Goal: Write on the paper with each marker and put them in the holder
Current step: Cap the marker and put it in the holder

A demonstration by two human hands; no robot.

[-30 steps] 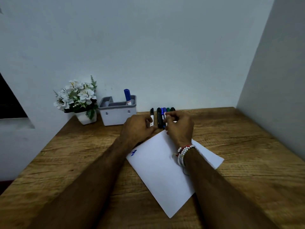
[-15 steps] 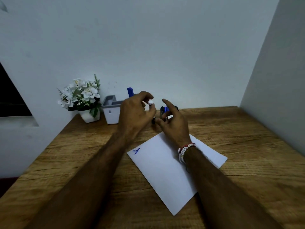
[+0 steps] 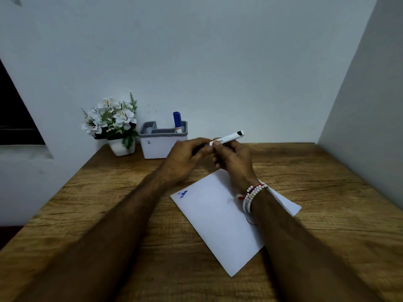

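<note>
Both hands meet above the far end of the white paper point(image 3: 220, 223), which carries a small blue scribble near its left corner. My right hand point(image 3: 234, 162) grips a white marker point(image 3: 231, 136) with a black end pointing up to the right. My left hand point(image 3: 185, 160) pinches the marker's other end, which my fingers hide. The grey and white holder point(image 3: 160, 147) stands at the back against the wall, with a blue-capped marker point(image 3: 177, 123) upright in its right compartment. The other markers on the table are hidden behind my hands.
A white pot of white flowers point(image 3: 113, 125) stands left of the holder. The wooden table point(image 3: 327, 192) meets a wall at the back and another on the right. A beaded bracelet point(image 3: 250, 198) circles my right wrist.
My hands went from the row of markers on the table to lifting one; the white marker is now raised and held between both hands, tilted up to the right.
</note>
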